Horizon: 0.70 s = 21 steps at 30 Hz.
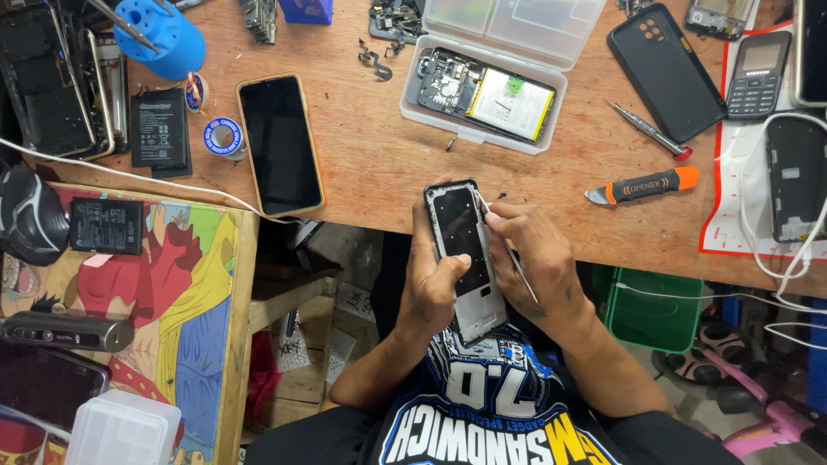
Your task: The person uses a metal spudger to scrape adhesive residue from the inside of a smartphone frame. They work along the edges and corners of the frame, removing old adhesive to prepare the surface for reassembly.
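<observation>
Phone frame (465,258) upright, tilted slightly left.

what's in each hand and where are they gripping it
Left hand holds a phone frame by its long edges near the middle. Right hand pinches thin tweezers around mid-length, tips at the frame's upper right edge.

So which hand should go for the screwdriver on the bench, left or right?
Probably the right hand. The screwdriver lies on its side of the bench, and it holds only thin tweezers. The left hand is wrapped around the phone frame, supporting it.
</observation>
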Each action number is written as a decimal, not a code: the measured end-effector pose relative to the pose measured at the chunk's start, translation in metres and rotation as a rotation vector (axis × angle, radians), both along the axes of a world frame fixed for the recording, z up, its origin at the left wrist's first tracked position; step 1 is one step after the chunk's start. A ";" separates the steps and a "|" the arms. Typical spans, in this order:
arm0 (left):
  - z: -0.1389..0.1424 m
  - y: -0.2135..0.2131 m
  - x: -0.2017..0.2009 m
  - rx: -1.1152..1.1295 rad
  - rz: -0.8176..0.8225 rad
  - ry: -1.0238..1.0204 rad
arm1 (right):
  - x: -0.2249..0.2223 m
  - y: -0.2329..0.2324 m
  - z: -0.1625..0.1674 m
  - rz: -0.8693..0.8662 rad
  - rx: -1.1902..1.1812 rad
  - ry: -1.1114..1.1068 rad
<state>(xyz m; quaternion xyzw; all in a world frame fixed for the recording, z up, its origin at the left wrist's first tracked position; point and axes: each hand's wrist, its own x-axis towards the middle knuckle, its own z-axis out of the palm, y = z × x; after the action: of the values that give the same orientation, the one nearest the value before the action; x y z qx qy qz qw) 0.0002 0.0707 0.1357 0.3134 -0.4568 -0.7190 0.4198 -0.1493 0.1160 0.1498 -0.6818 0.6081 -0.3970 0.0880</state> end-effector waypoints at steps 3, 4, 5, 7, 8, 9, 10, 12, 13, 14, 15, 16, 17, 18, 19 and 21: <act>0.000 0.000 0.004 0.130 0.021 0.137 | -0.001 0.001 -0.006 0.005 -0.023 -0.107; 0.000 0.000 0.006 0.206 0.005 0.189 | -0.002 0.002 -0.008 0.024 0.000 -0.176; 0.001 0.000 0.008 0.283 -0.013 0.242 | -0.005 0.003 -0.010 0.041 0.023 -0.244; 0.002 -0.001 0.012 0.357 -0.056 0.292 | -0.010 0.005 -0.015 0.069 0.074 -0.342; 0.003 -0.001 0.015 0.358 -0.083 0.290 | -0.012 0.008 -0.017 0.079 0.105 -0.370; 0.005 -0.001 0.016 0.358 -0.106 0.288 | -0.015 0.010 -0.019 0.093 0.136 -0.399; 0.006 -0.001 0.017 0.363 -0.111 0.321 | -0.017 0.012 -0.020 0.109 0.146 -0.476; 0.010 -0.002 0.017 0.372 -0.127 0.390 | -0.021 0.016 -0.020 0.134 0.164 -0.628; 0.012 -0.003 0.016 0.382 -0.132 0.420 | -0.026 0.019 -0.018 0.162 0.188 -0.653; 0.014 -0.005 0.016 0.390 -0.136 0.449 | -0.031 0.022 -0.015 0.191 0.212 -0.680; 0.016 -0.006 0.016 0.398 -0.141 0.478 | -0.036 0.024 -0.012 0.220 0.235 -0.707; 0.019 -0.006 0.017 0.402 -0.127 0.467 | -0.040 0.024 -0.010 0.273 0.223 -0.775; 0.021 -0.006 0.018 0.408 -0.116 0.456 | -0.046 0.024 -0.007 0.324 0.211 -0.842; 0.024 -0.006 0.020 0.414 -0.104 0.445 | -0.050 0.023 -0.006 0.375 0.198 -0.909; 0.026 -0.007 0.021 0.441 -0.109 0.438 | -0.052 0.021 -0.007 0.370 0.187 -0.986; 0.029 -0.010 0.024 0.499 -0.119 0.423 | -0.058 0.017 -0.010 0.357 0.165 -1.141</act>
<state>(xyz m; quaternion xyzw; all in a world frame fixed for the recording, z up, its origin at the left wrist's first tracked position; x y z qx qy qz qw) 0.0246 0.0611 0.1650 0.2230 -0.1869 -0.8810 0.3730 -0.2071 0.1332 0.1401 -0.4434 0.3699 -0.6308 0.5184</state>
